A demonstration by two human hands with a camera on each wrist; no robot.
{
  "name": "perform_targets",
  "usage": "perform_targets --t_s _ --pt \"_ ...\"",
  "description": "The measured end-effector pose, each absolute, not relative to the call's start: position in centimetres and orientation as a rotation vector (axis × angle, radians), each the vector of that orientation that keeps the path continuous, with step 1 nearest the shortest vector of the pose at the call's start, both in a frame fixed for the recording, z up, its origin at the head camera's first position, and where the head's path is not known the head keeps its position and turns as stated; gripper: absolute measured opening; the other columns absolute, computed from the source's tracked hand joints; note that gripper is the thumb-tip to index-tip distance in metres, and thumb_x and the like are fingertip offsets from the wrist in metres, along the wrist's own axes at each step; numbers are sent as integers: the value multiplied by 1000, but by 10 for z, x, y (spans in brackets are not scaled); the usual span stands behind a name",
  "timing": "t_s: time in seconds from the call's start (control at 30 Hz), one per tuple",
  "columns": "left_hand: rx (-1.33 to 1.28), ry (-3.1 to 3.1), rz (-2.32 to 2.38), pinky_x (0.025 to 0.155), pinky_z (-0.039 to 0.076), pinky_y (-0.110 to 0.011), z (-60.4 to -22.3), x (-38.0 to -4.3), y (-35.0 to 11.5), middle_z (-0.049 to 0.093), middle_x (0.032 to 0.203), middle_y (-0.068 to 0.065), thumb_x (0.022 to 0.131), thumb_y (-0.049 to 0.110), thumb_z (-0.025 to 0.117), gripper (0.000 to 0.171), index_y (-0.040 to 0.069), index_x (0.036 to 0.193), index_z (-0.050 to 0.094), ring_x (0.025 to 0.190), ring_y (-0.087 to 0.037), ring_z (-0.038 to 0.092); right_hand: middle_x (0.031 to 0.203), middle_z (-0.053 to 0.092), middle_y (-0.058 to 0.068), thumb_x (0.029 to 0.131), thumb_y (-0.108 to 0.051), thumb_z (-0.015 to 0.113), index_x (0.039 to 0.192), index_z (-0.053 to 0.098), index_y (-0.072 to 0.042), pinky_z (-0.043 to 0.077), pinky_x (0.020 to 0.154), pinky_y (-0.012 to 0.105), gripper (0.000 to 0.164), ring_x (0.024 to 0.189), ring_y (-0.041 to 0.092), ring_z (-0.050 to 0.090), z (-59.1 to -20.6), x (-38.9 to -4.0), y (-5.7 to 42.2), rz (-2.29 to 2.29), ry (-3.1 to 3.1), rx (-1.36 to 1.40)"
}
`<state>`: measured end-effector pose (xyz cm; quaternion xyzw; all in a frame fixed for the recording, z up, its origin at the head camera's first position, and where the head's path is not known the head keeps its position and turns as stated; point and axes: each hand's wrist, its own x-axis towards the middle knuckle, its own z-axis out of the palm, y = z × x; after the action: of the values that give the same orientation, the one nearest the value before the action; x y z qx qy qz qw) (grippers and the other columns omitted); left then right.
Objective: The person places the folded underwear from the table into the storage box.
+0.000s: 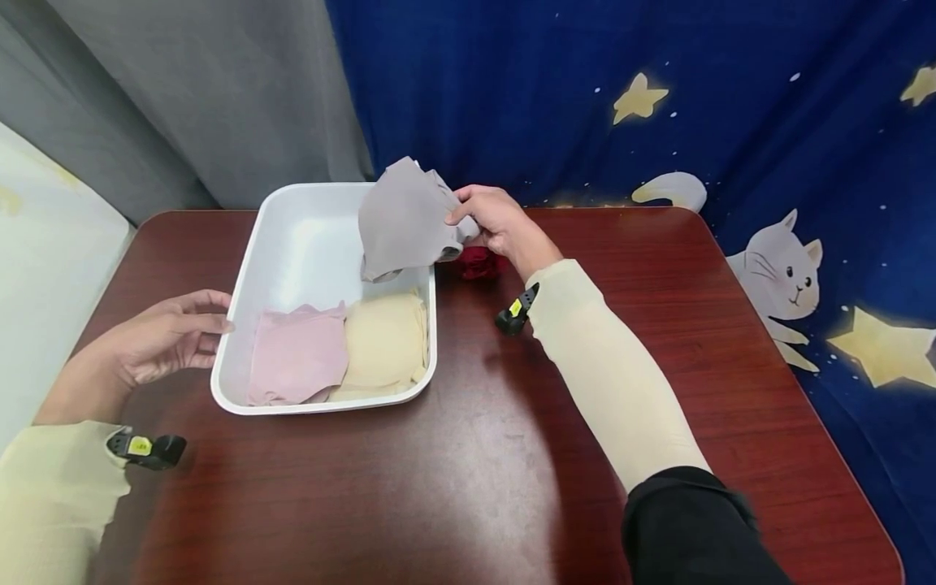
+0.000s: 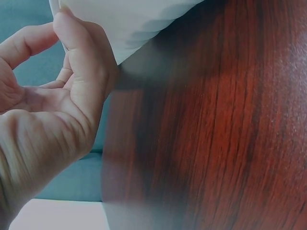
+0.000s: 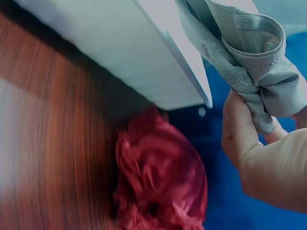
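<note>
In the head view my right hand [image 1: 497,221] pinches a grey garment [image 1: 405,215] above the back right of a white plastic bin [image 1: 281,219]. The right wrist view shows the garment's stitched band [image 3: 256,60] bunched over the fingers. My left hand [image 1: 175,335] holds the bin's left rim between thumb and fingers; the left wrist view has the same hand [image 2: 72,72] at the bin wall [image 2: 120,28]. Inside the bin, a folded pink cloth [image 1: 300,353] lies front left, beside a folded cream cloth [image 1: 383,341].
A shiny red garment with frilly edges [image 3: 163,167] lies beside the bin's right wall, mostly hidden by the right hand in the head view. The bin stands on a reddish-brown wooden table [image 1: 468,479]. Grey and blue curtains [image 1: 526,97] hang behind its far edge.
</note>
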<state>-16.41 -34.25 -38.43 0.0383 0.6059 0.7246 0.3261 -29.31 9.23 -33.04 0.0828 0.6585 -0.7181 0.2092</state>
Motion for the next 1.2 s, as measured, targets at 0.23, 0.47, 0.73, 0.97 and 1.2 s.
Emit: perform_targets --t_s 0.23,0.47,0.73,0.97,1.2 --pt "139 1533 1896 72 59 -45 -388 -167 -345 68 105 -11 99 -8 38 29 8 122 45 91 -30 71 107 63 11 80 11 65 104 64 -5 58 79 44 29 83 24 67 -334 -292 68 -1941 1860 191" --pt "152 1539 1884 74 59 -45 -387 -168 -345 68 107 -9 99 -7 38 31 10 122 48 92 -29 71 109 59 11 81 11 64 113 59 -6 55 88 49 36 82 23 63 -341 -290 49 -1926 1859 214" --pt "156 1491 1901 74 59 -45 -389 -166 -346 67 107 -10 99 -8 37 31 9 122 47 93 -30 71 112 59 10 82 10 63 122 61 -5 53 90 50 43 86 23 62 -342 -292 26 -1920 1857 268" --pt "159 1489 1906 74 59 -45 -389 -166 -345 67 107 -10 98 -8 37 31 9 122 48 93 -30 71 102 61 8 81 12 63 116 64 -4 56 84 47 39 82 22 63 -344 -293 10 -1944 1856 303" --pt "150 1500 1896 75 59 -45 -389 -167 -346 68 106 -9 99 -7 37 31 10 122 48 93 -29 70 100 61 8 83 10 63 119 64 -5 56 83 48 38 78 21 62 -347 -292 2 -1884 1898 268"
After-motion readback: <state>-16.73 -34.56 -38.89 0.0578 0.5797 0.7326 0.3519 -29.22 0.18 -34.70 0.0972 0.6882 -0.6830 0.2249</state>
